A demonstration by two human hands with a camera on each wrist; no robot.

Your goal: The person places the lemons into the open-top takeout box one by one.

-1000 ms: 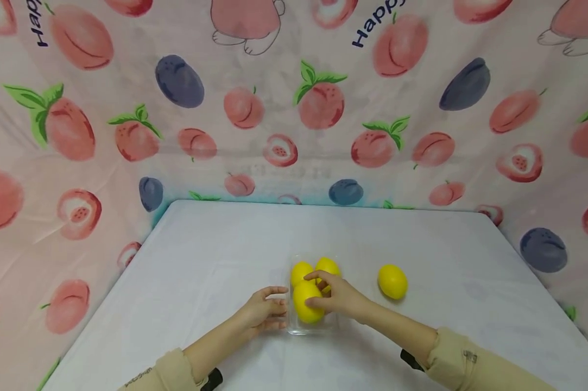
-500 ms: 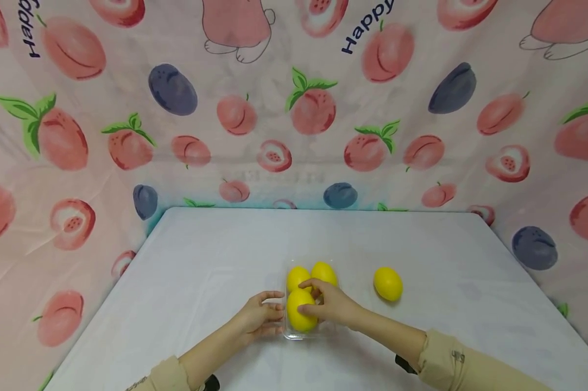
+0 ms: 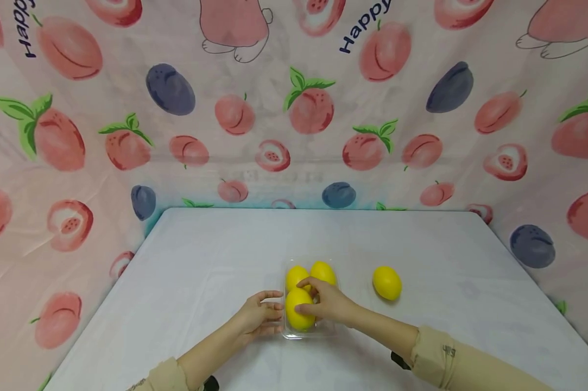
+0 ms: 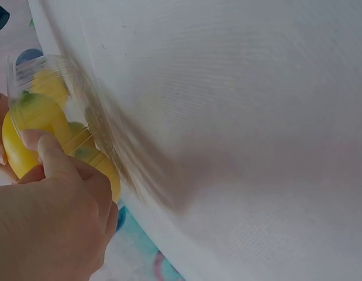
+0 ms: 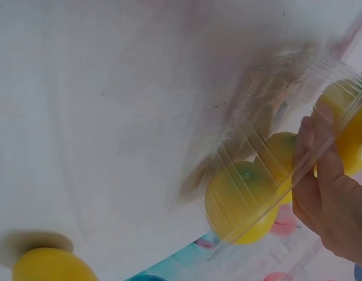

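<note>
A clear plastic tray (image 3: 329, 327) sits on the white table (image 3: 215, 260) and holds three yellow lemons. Two lemons (image 3: 297, 274) (image 3: 324, 270) lie at its far end. My right hand (image 3: 309, 297) curls its fingers round the front lemon (image 3: 298, 320) inside the tray. My left hand (image 3: 276, 310) grips the tray's left wall, thumb over the rim. In the left wrist view the left hand (image 4: 46, 222) presses on the tray (image 4: 81, 99) beside that lemon (image 4: 28, 134). The right wrist view shows the lemons (image 5: 242, 199) through the tray wall (image 5: 274, 117).
One loose lemon (image 3: 387, 282) lies on the table to the right of the tray, also low in the right wrist view as the loose lemon (image 5: 49, 266). A fruit-printed cloth (image 3: 294, 108) hangs behind and along both sides of the table.
My right hand has moved the front lemon slightly left and down into the tray. The left hand has stayed on the tray's side. The loose lemon has not moved.
</note>
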